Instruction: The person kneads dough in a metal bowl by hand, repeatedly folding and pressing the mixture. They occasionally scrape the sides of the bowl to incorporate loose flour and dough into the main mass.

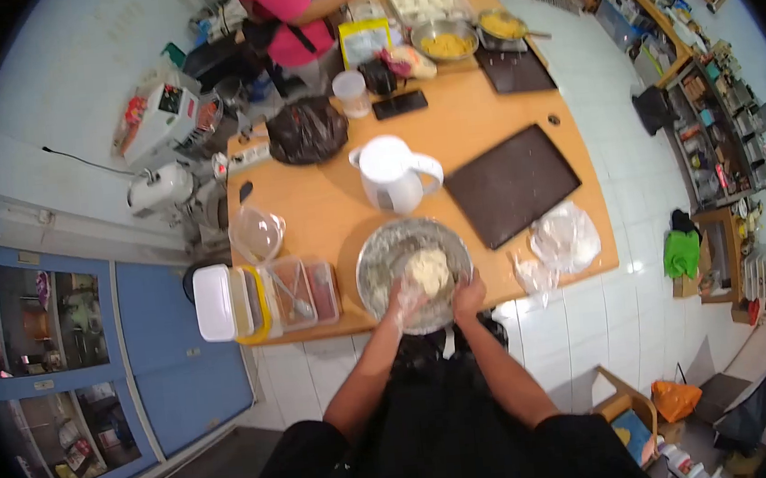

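Observation:
A metal mixing bowl point(373, 272) stands at the front edge of the wooden table, its inner wall smeared with flour. In it lies a pale, rough lump of dough point(429, 269). My left hand point(406, 299), coated whitish or in a thin clear glove, reaches into the bowl with its fingers curled against the near left side of the dough. On the bowl's right rim, my right hand point(468, 295) is closed and grips the edge. Part of the left fingers is hidden by the dough.
A white jug point(391, 170) stands behind the bowl. To the right are a dark baking tray point(515, 186) and a clear plastic bag point(567, 239); to the left, open tubs point(287, 293). Beyond lies a black bag point(305, 130). A person in pink point(301, 28) works at the far end.

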Demonstrator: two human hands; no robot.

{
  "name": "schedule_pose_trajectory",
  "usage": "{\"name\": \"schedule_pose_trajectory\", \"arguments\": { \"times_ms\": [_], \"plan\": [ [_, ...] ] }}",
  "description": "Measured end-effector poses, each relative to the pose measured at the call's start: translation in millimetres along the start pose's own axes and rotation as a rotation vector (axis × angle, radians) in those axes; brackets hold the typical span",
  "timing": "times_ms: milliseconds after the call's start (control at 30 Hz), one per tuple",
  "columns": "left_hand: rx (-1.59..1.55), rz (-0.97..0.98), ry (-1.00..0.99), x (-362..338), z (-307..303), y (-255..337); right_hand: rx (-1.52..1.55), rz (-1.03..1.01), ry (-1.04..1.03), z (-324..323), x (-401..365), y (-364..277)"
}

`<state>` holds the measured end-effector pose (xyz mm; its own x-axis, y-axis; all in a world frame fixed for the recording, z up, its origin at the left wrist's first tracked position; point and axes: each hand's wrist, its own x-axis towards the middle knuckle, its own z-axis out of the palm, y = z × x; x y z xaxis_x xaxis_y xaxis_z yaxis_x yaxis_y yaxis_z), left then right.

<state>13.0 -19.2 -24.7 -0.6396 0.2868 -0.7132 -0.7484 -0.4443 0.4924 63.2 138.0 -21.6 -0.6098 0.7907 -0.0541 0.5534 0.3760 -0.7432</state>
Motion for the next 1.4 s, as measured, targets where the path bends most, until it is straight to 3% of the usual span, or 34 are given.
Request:
{"name": "schedule_pose_trajectory", "arguments": {
  "times_ms": [33, 100, 200, 333, 400, 467, 600, 700, 800, 867, 933, 1000, 1067, 1100, 1200, 1233, 1333, 1400],
  "plan": [
    [0.231, 0.149, -0.028, 6.4, -2.4, 8.1, -0.021, -0.011, -0.016, -7.5, 1.1, -13.4],
    [0.573, 0.26, -0.05, 20.8, -10.3, 29.1, -0.031, 0.002, -0.033, -9.9, 2.4, -20.7],
    [0.672, 0.121, -0.054, 30.3, -29.3, 38.7, -0.001, -0.016, 0.005, -10.5, 1.5, -21.2],
    [0.242, -0.117, -0.214, 65.6, -66.2, -62.5, 0.065, 0.002, 0.011, -13.1, -4.5, -30.4],
    [0.113, -0.156, -0.105, 63.4, -34.3, -82.5, 0.051, 0.029, -0.025, -16.0, -4.6, -29.8],
    [0.072, -0.109, 0.197, 36.2, 34.0, -65.1, 0.02, 0.026, -0.047, -13.6, -3.8, -19.8],
    [-0.393, -0.194, 0.136, 43.7, 36.3, -41.2, 0.036, 0.002, -0.059, -20.1, -1.0, -24.3],
    [-0.448, -0.098, 0.091, 24.4, 54.9, -21.8, 0.036, -0.01, -0.048, -17.5, 0.4, -20.9],
    [-0.332, 0.007, -0.085, 78.1, -1.2, -66.4, 0.024, -0.028, -0.037, -16.3, 0.6, -20.5],
    [-0.459, -0.066, -0.101, 73.2, -2.9, -62.3, 0.029, -0.034, -0.033, -15.4, 1.0, -19.8],
    [-0.849, -0.27, 0.012, 14.3, 40.0, -7.6, 0.044, -0.037, -0.035, -12.3, 5.3, -20.9],
    [-0.225, -0.074, -0.235, 34.8, -2.6, -24.7, 0.058, -0.024, -0.054, -15.3, 1.4, -22.9],
    [-0.25, -0.253, -0.069, -9.1, 31.3, 25.2, 0.028, 0.0, -0.054, -15.2, 0.5, -21.6],
    [-0.067, -0.176, -0.138, -31.5, 28.7, 39.7, 0.012, 0.012, -0.057, -15.3, -1.5, -20.1],
    [1.258, 0.468, -0.147, -82.5, 79.0, 85.8, 0.042, 0.01, -0.089, -18.4, 1.5, -23.4],
    [1.479, 0.713, -0.093, -30.0, 28.7, 45.2, 0.012, 0.02, -0.082, -17.0, 3.7, -23.8],
    [2.227, 0.88, -0.28, -24.6, 56.2, 17.2, 0.028, -0.084, -0.028, -9.5, 5.9, -12.1],
    [2.341, 1.056, -0.346, -2.9, 52.9, -3.2, 0.033, -0.057, -0.045, -11.3, 2.3, -13.1]
  ]
}}
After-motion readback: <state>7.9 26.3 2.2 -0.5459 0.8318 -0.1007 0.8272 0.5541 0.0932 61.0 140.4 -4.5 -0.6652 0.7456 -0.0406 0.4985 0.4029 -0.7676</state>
